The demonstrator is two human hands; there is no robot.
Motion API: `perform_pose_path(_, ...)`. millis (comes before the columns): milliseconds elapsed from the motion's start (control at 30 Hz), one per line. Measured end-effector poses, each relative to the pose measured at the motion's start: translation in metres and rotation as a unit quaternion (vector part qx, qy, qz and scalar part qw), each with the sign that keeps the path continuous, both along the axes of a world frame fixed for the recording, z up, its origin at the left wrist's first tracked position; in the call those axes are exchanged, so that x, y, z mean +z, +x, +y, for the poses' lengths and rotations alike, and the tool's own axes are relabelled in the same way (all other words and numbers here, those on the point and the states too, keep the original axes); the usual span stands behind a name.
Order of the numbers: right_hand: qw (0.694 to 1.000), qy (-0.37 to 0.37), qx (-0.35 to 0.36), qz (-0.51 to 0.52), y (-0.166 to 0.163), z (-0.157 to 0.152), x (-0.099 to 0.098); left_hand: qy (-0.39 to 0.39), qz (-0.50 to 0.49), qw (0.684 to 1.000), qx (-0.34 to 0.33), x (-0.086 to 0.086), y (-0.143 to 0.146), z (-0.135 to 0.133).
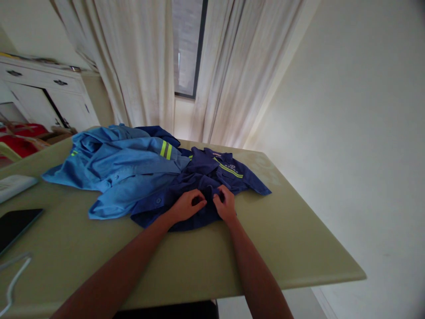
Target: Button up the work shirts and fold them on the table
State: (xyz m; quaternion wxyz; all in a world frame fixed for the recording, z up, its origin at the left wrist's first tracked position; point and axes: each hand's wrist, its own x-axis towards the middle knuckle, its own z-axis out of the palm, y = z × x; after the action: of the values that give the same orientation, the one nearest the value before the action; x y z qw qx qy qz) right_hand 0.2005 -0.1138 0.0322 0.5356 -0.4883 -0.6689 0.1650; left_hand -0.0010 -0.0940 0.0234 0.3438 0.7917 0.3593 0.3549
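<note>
A dark blue work shirt (212, 175) with a yellow-green stripe lies crumpled on the pale green table (282, 235). My left hand (186, 205) and my right hand (225, 204) sit close together on its near edge. Both have their fingers curled, pinching the dark fabric between them. A light blue shirt (122, 166) with reflective yellow bands lies in a heap to the left, partly overlapping the dark one.
A dark tablet (15, 223) and a white cable (13, 279) lie at the table's left edge, beside a white device (13, 185). White curtains (149, 66) and a window stand behind; a white cabinet (43, 95) is at far left. The table's right edge drops off near a plain wall.
</note>
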Motion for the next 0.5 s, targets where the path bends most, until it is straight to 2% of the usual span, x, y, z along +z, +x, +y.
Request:
perform_pose_path(100, 0.985, 0.042, -0.058, 0.157, 0.019, 0.005, 0.005, 0.004, 0.088, 0.992, -0.086, 0.013, -0.002, -0.014)
perform_pose_path(200, 0.963, -0.010, -0.027, 0.267, 0.033, 0.007, 0.011, -0.060, 0.099, 0.982, -0.146, 0.025, -0.001, -0.024)
perform_pose_path(233, 0.956, -0.049, 0.006, 0.288, 0.036, 0.007, 0.013, -0.081, 0.089, 0.983, -0.139, 0.028, 0.000, -0.025)
perform_pose_path(300, 0.942, -0.132, 0.077, 0.299, 0.038, 0.005, 0.017, -0.085, 0.064, 0.992, -0.070, 0.028, 0.000, -0.024)
perform_pose_path(400, 0.931, -0.228, 0.130, 0.252, 0.036, 0.001, 0.021, -0.017, 0.062, 0.997, 0.051, 0.018, 0.000, -0.018)
perform_pose_path(500, 0.927, -0.313, 0.145, 0.149, 0.028, -0.002, 0.018, 0.049, 0.090, 0.993, 0.057, -0.001, 0.000, -0.014)
